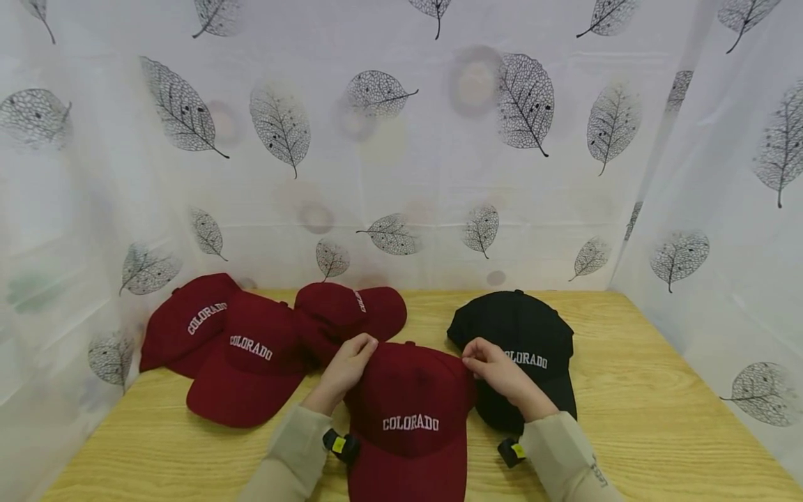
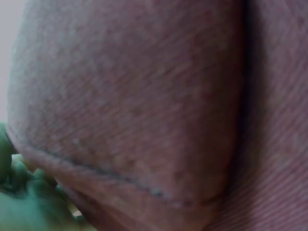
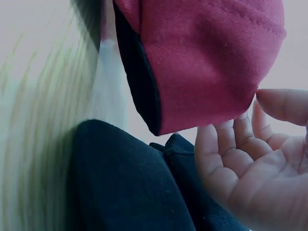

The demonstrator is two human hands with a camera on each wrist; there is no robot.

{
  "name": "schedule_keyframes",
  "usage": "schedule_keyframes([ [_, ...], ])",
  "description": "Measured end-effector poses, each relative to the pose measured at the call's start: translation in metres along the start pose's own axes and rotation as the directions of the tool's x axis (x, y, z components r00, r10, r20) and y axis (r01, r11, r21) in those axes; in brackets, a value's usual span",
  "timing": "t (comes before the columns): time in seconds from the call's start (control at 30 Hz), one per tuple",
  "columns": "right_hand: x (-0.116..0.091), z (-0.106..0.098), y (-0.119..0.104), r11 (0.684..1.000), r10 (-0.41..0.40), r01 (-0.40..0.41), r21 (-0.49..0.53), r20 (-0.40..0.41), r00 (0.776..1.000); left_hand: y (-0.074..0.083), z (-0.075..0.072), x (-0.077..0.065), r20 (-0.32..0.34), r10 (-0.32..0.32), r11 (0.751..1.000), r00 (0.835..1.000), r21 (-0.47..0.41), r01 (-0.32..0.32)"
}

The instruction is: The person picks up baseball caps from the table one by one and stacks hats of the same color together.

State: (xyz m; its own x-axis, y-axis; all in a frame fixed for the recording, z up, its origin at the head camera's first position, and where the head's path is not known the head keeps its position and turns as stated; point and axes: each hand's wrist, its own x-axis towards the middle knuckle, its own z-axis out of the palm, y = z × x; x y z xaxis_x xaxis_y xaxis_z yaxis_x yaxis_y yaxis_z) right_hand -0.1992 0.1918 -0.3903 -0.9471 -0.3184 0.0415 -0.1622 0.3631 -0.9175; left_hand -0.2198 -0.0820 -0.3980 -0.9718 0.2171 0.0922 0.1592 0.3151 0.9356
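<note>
A maroon baseball cap (image 1: 410, 390) with white COLORADO lettering is at the front middle, its brim toward me. My left hand (image 1: 347, 371) pinches the upper left side of its crown, and my right hand (image 1: 502, 369) pinches the upper right side between thumb and fingers. In the right wrist view, the fingertips of that hand (image 3: 250, 163) are at the edge of the maroon fabric (image 3: 211, 67), and the cap's dark inside shows. Maroon cloth (image 2: 130, 96) fills most of the left wrist view, with part of the left hand (image 2: 36, 197) at its lower left.
A black COLORADO cap (image 1: 521, 328) lies just behind and under the right hand. Several maroon caps are grouped on the left, one with its brim (image 1: 245, 397) toward me. They lie on a wooden table (image 1: 659, 418) enclosed by a leaf-print curtain (image 1: 426, 174).
</note>
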Motion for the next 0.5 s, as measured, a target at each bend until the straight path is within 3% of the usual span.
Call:
schedule_keyframes([
  [0.5,0.0014,0.0001,0.002,1.0,-0.003,0.003,-0.011,-0.011,1.0,-0.0006,-0.0001,0.001,-0.062,-0.025,0.998,0.998,0.049,0.028],
])
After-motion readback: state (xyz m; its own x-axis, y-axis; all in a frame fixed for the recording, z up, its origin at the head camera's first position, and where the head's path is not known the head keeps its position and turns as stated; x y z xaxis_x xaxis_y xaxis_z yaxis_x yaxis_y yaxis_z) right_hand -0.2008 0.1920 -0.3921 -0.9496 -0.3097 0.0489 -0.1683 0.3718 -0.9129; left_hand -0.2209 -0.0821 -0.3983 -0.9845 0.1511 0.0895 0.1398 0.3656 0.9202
